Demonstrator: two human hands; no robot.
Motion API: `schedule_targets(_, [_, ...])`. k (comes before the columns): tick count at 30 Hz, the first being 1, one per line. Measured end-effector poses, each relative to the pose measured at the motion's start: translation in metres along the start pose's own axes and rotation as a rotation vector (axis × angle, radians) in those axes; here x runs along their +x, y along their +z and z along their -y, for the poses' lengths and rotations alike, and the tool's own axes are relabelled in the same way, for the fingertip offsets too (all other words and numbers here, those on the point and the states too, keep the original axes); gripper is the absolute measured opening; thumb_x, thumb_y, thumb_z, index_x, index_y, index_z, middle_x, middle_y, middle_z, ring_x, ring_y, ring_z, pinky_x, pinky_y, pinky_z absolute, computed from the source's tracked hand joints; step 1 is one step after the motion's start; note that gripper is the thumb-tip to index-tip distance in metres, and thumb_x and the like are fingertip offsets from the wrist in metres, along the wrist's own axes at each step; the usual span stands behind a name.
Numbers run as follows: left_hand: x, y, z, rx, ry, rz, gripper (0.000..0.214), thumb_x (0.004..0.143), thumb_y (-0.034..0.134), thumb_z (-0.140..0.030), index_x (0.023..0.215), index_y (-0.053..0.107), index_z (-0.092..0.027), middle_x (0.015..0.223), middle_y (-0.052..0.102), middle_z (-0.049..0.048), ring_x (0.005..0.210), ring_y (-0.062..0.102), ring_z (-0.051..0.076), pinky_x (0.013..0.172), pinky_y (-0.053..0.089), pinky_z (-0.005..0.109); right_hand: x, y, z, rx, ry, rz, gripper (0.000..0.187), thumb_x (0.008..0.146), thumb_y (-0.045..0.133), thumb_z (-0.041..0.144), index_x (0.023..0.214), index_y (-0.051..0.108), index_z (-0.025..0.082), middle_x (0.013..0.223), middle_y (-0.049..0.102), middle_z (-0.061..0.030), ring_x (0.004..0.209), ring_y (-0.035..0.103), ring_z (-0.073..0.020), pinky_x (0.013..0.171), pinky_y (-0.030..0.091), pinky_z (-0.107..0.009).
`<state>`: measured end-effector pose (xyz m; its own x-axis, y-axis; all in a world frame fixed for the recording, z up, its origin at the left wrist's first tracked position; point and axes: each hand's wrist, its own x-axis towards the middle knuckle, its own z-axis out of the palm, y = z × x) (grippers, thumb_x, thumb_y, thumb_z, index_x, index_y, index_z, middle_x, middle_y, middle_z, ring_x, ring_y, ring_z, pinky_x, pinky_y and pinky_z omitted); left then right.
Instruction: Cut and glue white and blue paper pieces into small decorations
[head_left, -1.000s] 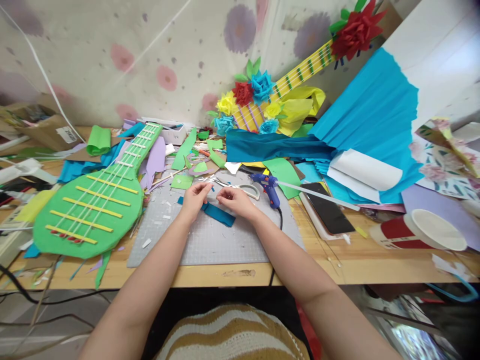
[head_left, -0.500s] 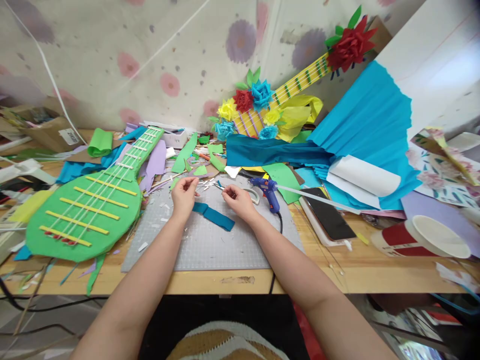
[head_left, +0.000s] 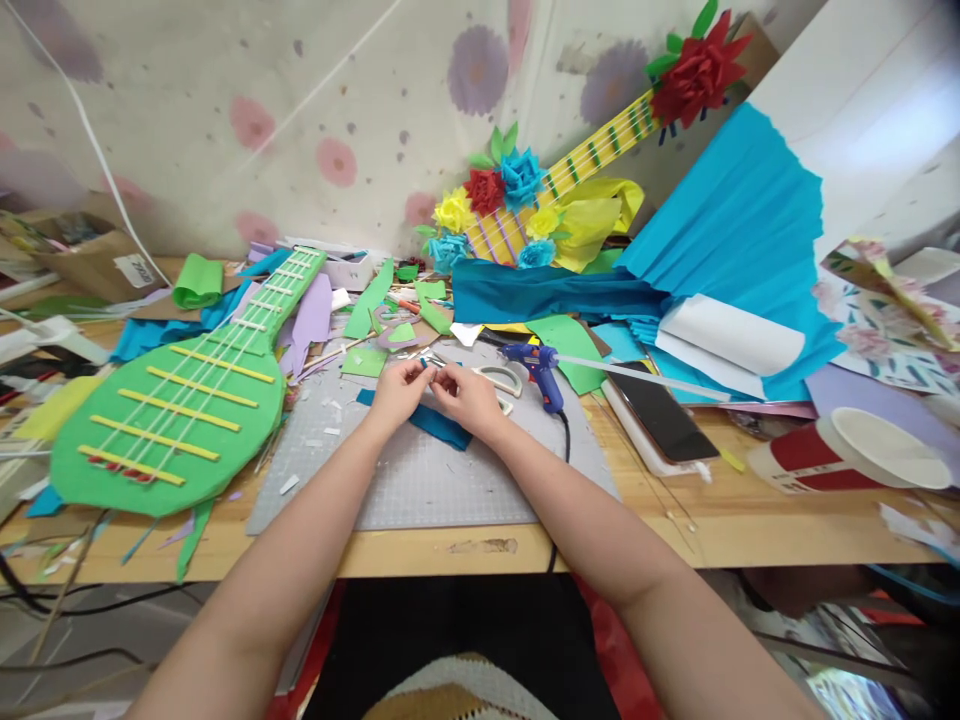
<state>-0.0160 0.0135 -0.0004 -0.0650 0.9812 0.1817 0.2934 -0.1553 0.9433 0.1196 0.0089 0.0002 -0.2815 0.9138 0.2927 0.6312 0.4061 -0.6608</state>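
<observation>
Over the grey cutting mat my left hand and my right hand are brought together, fingers pinched on a small blue scrap between them. A longer strip of blue crepe paper lies on the mat just under my hands. A pair of scissors with white handles lies just right of my right hand, and a blue glue gun stands beyond it.
A green paper guitar lies at the left. A yellow guitar with paper flowers leans on the back wall. Blue crepe paper, a phone and a red cup lie at the right. Paper scraps litter the table.
My hands, held apart half a second ago, have come together above the blue strip. The view has shifted slightly.
</observation>
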Motion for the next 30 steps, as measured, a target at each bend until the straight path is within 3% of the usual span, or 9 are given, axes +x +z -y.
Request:
schedule_targets(4, [0.006, -0.005, 0.005, -0.037, -0.067, -0.144, 0.029, 0.078, 0.048, -0.045, 0.065, 0.05, -0.019, 0.045, 0.037, -0.0057, 0.04, 0.036, 0.009, 0.045, 0.03, 0.022, 0.003, -0.001, -0.004, 0.004, 0.047, -0.001, 0.016, 0.079, 0.048, 0.033, 0.079, 0.058, 0.02, 0.073, 0.062, 0.0005, 0.066, 0.053, -0.0126, 0.06, 0.035, -0.024])
schedule_targets(7, [0.01, -0.018, 0.007, 0.087, -0.031, -0.228, 0.03, 0.08, 0.044, -0.046, 0.064, 0.045, -0.02, 0.048, 0.044, -0.0042, 0.044, 0.044, 0.01, 0.049, 0.033, 0.022, 0.007, -0.003, -0.009, -0.05, 0.1, -0.062, 0.017, 0.079, 0.043, 0.024, 0.087, 0.057, 0.019, 0.081, 0.061, -0.0023, 0.073, 0.053, -0.0146, 0.064, 0.036, -0.025])
schedule_targets(11, [0.01, -0.03, 0.004, 0.374, 0.011, -0.159, 0.025, 0.078, 0.048, -0.044, 0.068, 0.05, -0.021, 0.058, 0.057, -0.0016, 0.054, 0.053, 0.013, 0.054, 0.033, 0.024, 0.009, -0.004, -0.012, -0.179, 0.061, -0.086, 0.022, 0.077, 0.041, 0.016, 0.094, 0.055, 0.017, 0.092, 0.06, -0.006, 0.087, 0.052, -0.018, 0.075, 0.037, -0.029])
schedule_targets(16, [0.008, -0.038, -0.004, 0.672, -0.016, -0.133, 0.025, 0.073, 0.056, -0.045, 0.064, 0.058, -0.022, 0.058, 0.058, -0.0002, 0.054, 0.049, 0.015, 0.052, 0.026, 0.025, 0.008, -0.007, -0.01, -0.34, 0.077, -0.023, 0.02, 0.077, 0.044, 0.017, 0.094, 0.055, 0.018, 0.098, 0.058, -0.0087, 0.097, 0.048, -0.0218, 0.079, 0.037, -0.031])
schedule_targets(21, [0.009, -0.041, -0.005, 0.806, 0.034, -0.01, 0.021, 0.071, 0.059, -0.044, 0.067, 0.062, -0.025, 0.055, 0.057, 0.0005, 0.055, 0.049, 0.017, 0.053, 0.025, 0.026, 0.007, -0.007, -0.009, -0.367, 0.045, -0.007, 0.019, 0.079, 0.044, 0.019, 0.094, 0.056, 0.018, 0.097, 0.058, -0.008, 0.098, 0.048, -0.0217, 0.081, 0.036, -0.031])
schedule_targets(24, [0.01, -0.035, -0.002, 0.863, 0.104, 0.04, 0.016, 0.073, 0.059, -0.04, 0.069, 0.063, -0.025, 0.064, 0.06, 0.0022, 0.064, 0.053, 0.019, 0.055, 0.027, 0.027, 0.007, -0.006, -0.009, -0.373, 0.037, -0.002, 0.019, 0.08, 0.044, 0.02, 0.094, 0.056, 0.018, 0.097, 0.058, -0.0079, 0.098, 0.048, -0.0216, 0.08, 0.036, -0.031])
schedule_targets(28, [0.011, -0.027, 0.001, 0.869, 0.21, 0.053, 0.017, 0.07, 0.062, -0.041, 0.071, 0.064, -0.024, 0.086, 0.063, 0.0048, 0.081, 0.056, 0.021, 0.061, 0.033, 0.029, 0.006, -0.007, -0.008, -0.385, 0.041, 0.008, 0.019, 0.081, 0.044, 0.021, 0.095, 0.057, 0.018, 0.098, 0.058, -0.0084, 0.098, 0.047, -0.0213, 0.081, 0.036, -0.031])
schedule_targets(30, [0.012, -0.025, 0.001, 0.861, 0.209, 0.004, 0.023, 0.072, 0.059, -0.045, 0.074, 0.064, -0.023, 0.091, 0.062, 0.0056, 0.084, 0.056, 0.022, 0.063, 0.035, 0.029, 0.006, -0.008, -0.007, -0.39, 0.043, 0.01, 0.019, 0.081, 0.044, 0.021, 0.095, 0.057, 0.018, 0.097, 0.057, -0.0086, 0.099, 0.047, -0.0215, 0.081, 0.036, -0.032])
